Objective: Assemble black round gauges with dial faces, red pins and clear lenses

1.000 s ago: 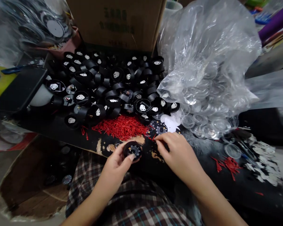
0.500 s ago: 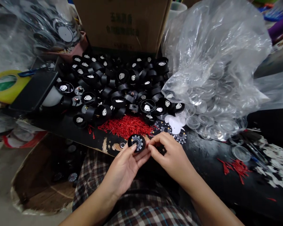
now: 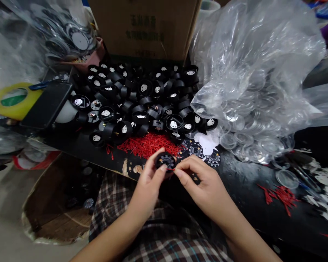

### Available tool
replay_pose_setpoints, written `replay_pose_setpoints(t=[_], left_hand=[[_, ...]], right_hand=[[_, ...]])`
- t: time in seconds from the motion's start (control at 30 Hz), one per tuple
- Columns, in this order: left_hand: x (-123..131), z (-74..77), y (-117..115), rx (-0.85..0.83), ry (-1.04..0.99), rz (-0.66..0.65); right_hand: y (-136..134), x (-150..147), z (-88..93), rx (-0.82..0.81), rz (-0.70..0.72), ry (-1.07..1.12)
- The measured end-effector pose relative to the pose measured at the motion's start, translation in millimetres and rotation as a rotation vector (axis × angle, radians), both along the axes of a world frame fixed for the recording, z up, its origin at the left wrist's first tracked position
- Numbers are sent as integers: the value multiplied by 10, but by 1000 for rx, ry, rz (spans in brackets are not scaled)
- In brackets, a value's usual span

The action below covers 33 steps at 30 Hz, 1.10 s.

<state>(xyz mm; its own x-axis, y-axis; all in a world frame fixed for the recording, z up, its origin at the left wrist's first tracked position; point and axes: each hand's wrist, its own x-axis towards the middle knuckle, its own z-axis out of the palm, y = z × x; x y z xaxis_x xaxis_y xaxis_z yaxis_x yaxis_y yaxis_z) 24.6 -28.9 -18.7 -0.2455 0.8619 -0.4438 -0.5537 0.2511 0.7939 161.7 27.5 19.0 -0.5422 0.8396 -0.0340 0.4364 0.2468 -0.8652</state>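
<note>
My left hand (image 3: 145, 183) is closed round a small black gauge (image 3: 166, 158), its printed dial face tilted up between thumb and fingers. At the gauge's right edge, a thin red pointer (image 3: 171, 169) sticks out from the pinched thumb and forefinger of my right hand (image 3: 200, 178). Just beyond the hands lies a heap of red pointers (image 3: 147, 145). Printed dial discs (image 3: 196, 149) and a white disc (image 3: 206, 143) lie to its right. Behind the heap, many black round housings (image 3: 143, 88) are piled up, some showing white plates inside.
A cardboard box (image 3: 144, 29) stands at the back. On the right a plastic bag (image 3: 259, 54) spills clear lenses (image 3: 243, 138), near a smaller red pointer cluster (image 3: 285, 196). Yellow tape (image 3: 30, 105) and a black phone-like slab (image 3: 46, 105) lie left. An open carton (image 3: 41, 214) sits below.
My left hand has tilted the gauge and its fingers now wrap its far side. The red pointer in my right hand shows at the gauge's edge. The whole view has shifted slightly.
</note>
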Motion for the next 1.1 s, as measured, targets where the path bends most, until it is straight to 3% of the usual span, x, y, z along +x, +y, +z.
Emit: replay_pose_setpoints(t=[0.13, 0.3, 0.47, 0.77, 0.9, 1.0, 1.1], left_hand=[[84, -44, -6, 43, 22, -90], [49, 40, -31, 84, 146, -141], [17, 132, -32, 93, 236, -147], [6, 145, -86, 94, 551, -151], [-43, 124, -44, 27, 346, -207], [-76, 122, -18, -18, 113, -234], [-87, 140, -27, -36, 112, -258]], right_hand=[[-5, -38, -18, 67, -4, -107], [-1, -40, -8, 76, 10, -116], [-24, -22, 25, 100, 15, -127], [-130, -91, 21, 163, -47, -156], [-95, -70, 28, 169, -23, -186], [-40, -44, 21, 287, 14, -150], [12, -38, -13, 436, 51, -200]])
